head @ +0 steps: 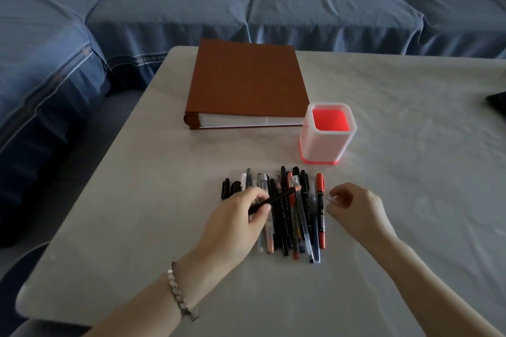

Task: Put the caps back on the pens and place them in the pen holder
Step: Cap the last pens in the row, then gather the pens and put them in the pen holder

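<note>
Several pens (287, 216) lie side by side in a bunch on the pale table (397, 200), with loose caps at their far ends. My left hand (241, 221) pinches a thin black pen (279, 197) whose bare tip points right, above the bunch. My right hand (353, 205) is just right of the bunch, fingers curled round a small clear cap (332, 198). The pen holder (327, 135), white outside and red inside, stands upright and empty behind the pens.
A thick brown binder (246, 82) lies closed behind and left of the holder. A blue sofa (191, 3) runs along the far and left sides of the table. A dark object (498, 102) pokes in at the right edge.
</note>
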The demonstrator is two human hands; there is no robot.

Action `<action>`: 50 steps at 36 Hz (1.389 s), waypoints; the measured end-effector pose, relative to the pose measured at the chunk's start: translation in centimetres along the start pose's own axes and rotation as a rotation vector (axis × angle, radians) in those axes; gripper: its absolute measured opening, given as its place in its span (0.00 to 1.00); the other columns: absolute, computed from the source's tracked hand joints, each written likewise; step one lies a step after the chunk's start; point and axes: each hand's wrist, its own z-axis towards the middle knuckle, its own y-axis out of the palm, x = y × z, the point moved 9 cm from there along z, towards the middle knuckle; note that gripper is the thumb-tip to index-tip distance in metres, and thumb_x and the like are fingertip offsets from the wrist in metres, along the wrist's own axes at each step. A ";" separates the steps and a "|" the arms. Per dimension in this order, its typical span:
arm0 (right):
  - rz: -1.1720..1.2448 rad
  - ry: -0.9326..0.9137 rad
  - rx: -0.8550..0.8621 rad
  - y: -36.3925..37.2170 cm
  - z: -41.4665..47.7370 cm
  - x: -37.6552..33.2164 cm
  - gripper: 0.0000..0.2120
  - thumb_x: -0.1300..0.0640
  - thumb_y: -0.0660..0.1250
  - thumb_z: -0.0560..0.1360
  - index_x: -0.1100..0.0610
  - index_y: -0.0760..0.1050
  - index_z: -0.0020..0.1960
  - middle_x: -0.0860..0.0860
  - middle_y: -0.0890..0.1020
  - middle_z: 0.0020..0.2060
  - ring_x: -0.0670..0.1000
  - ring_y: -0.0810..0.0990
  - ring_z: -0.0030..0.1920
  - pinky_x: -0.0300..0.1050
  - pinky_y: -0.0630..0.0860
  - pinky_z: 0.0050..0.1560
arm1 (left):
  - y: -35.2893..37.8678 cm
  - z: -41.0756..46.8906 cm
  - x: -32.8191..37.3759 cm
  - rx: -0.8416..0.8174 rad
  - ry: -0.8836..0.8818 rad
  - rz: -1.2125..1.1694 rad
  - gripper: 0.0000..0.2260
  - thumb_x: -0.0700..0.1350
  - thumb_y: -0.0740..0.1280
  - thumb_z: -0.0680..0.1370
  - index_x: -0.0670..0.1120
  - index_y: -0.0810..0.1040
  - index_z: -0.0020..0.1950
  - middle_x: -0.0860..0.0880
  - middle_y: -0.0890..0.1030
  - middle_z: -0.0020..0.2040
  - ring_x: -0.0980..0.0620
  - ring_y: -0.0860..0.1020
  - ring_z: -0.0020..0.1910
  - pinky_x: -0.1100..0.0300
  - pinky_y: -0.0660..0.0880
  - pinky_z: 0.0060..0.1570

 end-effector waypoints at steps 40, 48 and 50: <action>0.486 -0.331 0.271 -9.9 -0.7 -7.7 0.12 0.63 0.66 0.73 0.48 0.74 0.37 0.44 0.79 0.26 0.40 0.76 0.28 0.26 0.71 0.33 | 1.8 6.0 4.4 0.004 0.134 -0.039 0.19 0.46 0.65 0.76 0.48 0.68 0.66 0.51 0.74 0.62 0.59 0.71 0.57 0.64 0.67 0.62; 0.296 -0.291 0.302 -9.5 6.1 -7.9 0.05 0.61 0.65 0.74 0.58 0.77 0.49 0.53 0.81 0.41 0.53 0.80 0.42 0.35 0.75 0.44 | 4.0 15.4 5.6 -0.127 0.032 -0.021 0.49 0.50 0.76 0.65 0.44 0.47 0.75 0.46 0.53 0.76 0.49 0.53 0.74 0.54 0.55 0.70; 0.265 -0.268 0.260 -8.2 7.0 -7.6 0.08 0.61 0.65 0.74 0.59 0.76 0.52 0.51 0.80 0.41 0.51 0.79 0.42 0.24 0.70 0.37 | 4.9 16.4 5.8 -0.184 0.027 -0.023 0.50 0.50 0.76 0.64 0.43 0.46 0.75 0.45 0.53 0.76 0.48 0.54 0.74 0.52 0.57 0.69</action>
